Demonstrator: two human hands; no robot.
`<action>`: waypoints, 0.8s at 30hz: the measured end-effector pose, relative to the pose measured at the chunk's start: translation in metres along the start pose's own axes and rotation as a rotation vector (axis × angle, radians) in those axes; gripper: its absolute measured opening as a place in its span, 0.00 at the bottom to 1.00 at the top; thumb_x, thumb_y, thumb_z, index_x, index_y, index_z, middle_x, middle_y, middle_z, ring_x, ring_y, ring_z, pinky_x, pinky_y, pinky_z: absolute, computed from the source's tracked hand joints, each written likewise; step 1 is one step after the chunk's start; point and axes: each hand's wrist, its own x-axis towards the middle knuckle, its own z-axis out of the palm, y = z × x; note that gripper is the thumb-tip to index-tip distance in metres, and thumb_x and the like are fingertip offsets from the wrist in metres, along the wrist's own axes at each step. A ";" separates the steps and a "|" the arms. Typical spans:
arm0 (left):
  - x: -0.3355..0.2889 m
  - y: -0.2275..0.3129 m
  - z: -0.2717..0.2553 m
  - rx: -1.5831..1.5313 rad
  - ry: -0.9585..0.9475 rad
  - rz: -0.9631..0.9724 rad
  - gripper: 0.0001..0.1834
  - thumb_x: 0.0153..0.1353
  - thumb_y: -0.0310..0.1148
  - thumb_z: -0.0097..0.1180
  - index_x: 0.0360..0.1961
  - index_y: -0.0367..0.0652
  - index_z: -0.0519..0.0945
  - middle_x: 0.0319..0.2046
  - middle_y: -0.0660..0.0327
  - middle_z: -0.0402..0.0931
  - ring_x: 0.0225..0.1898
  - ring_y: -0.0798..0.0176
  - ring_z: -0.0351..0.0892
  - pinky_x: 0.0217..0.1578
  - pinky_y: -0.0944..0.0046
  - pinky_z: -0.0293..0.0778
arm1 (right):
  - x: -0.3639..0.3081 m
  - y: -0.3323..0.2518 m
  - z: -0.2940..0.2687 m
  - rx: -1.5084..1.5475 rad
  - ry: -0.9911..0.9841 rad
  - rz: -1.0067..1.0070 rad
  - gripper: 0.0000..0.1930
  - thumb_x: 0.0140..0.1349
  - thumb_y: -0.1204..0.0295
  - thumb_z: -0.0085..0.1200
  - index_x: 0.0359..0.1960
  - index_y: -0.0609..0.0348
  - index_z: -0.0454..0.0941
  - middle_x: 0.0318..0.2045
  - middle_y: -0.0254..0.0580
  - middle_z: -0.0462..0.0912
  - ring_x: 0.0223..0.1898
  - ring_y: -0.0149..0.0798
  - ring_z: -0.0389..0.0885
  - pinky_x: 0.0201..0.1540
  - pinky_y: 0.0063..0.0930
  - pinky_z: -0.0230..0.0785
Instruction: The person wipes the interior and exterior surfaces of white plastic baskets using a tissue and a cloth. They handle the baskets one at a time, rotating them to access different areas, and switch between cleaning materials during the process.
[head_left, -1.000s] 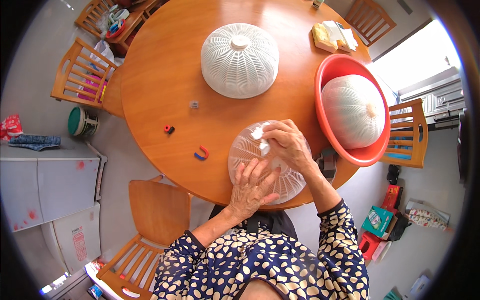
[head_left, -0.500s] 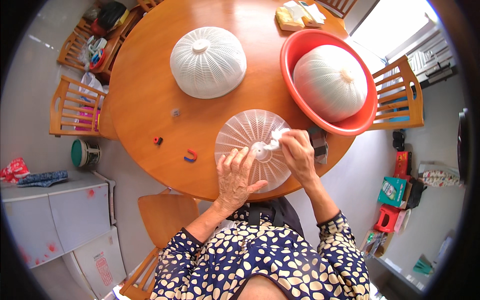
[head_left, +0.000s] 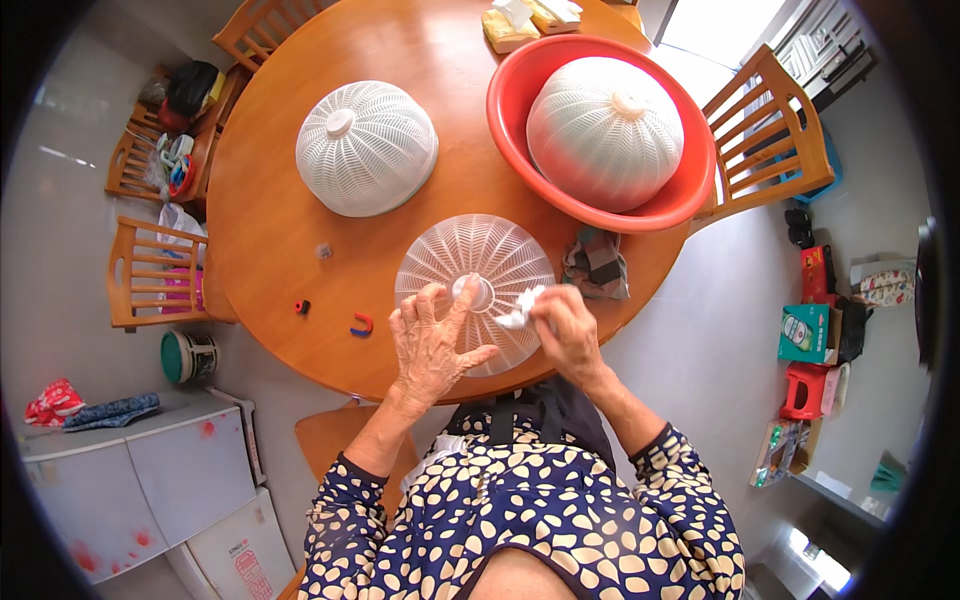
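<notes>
A white slotted plastic dome cover lies on the wooden table right in front of me. My left hand rests on its near left side, fingers spread, with a fingertip by the central knob. Pinched in my right hand is a crumpled white tissue, held at the cover's right side just beyond the knob. Part of the tissue is hidden by the fingers.
A second white dome cover stands farther left; a third sits in a red basin. A grey cloth lies right of my cover. A red-blue horseshoe magnet and tissue packs are on the table.
The whole view has shifted, so the table items appear farther left. My left fingers have moved up to the knob, and the right hand with the tissue sits lower on the cover.
</notes>
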 end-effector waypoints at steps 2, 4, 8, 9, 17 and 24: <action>0.003 0.000 -0.003 -0.004 -0.023 0.007 0.48 0.38 0.65 0.64 0.62 0.58 0.70 0.49 0.60 0.61 0.50 0.55 0.60 0.49 0.50 0.60 | 0.019 0.022 0.006 0.025 0.123 0.093 0.07 0.50 0.84 0.56 0.31 0.62 0.75 0.34 0.48 0.76 0.36 0.49 0.77 0.39 0.37 0.71; 0.008 0.000 -0.004 -0.015 -0.023 0.013 0.46 0.36 0.65 0.66 0.58 0.58 0.72 0.47 0.60 0.62 0.48 0.55 0.61 0.47 0.51 0.62 | 0.032 0.044 0.010 0.040 0.181 0.268 0.05 0.53 0.82 0.55 0.32 0.63 0.75 0.32 0.48 0.77 0.35 0.48 0.78 0.38 0.36 0.70; 0.022 -0.005 -0.009 -0.065 -0.028 0.053 0.42 0.40 0.61 0.66 0.57 0.59 0.73 0.43 0.60 0.63 0.45 0.55 0.64 0.45 0.53 0.64 | 0.027 0.056 0.011 0.049 0.188 0.349 0.03 0.55 0.80 0.54 0.31 0.64 0.76 0.31 0.48 0.78 0.34 0.46 0.79 0.38 0.35 0.70; 0.026 -0.009 -0.002 -0.114 -0.009 0.068 0.40 0.41 0.59 0.66 0.57 0.58 0.73 0.41 0.60 0.64 0.44 0.55 0.65 0.45 0.54 0.65 | 0.021 0.053 0.010 0.048 0.194 0.327 0.03 0.54 0.80 0.54 0.31 0.64 0.76 0.32 0.48 0.78 0.34 0.46 0.79 0.38 0.35 0.70; 0.030 0.005 0.009 -0.206 0.093 0.105 0.22 0.50 0.38 0.66 0.46 0.48 0.74 0.38 0.57 0.65 0.38 0.54 0.70 0.38 0.55 0.73 | -0.025 0.042 -0.012 0.095 0.076 0.310 0.08 0.51 0.83 0.57 0.32 0.62 0.74 0.34 0.47 0.77 0.37 0.47 0.79 0.41 0.35 0.72; 0.044 -0.004 -0.003 -0.299 0.246 -0.275 0.13 0.57 0.37 0.56 0.40 0.41 0.74 0.31 0.53 0.68 0.31 0.52 0.75 0.34 0.55 0.72 | -0.016 0.032 -0.003 0.426 0.020 0.594 0.06 0.55 0.80 0.57 0.35 0.62 0.77 0.30 0.35 0.74 0.30 0.28 0.71 0.33 0.23 0.65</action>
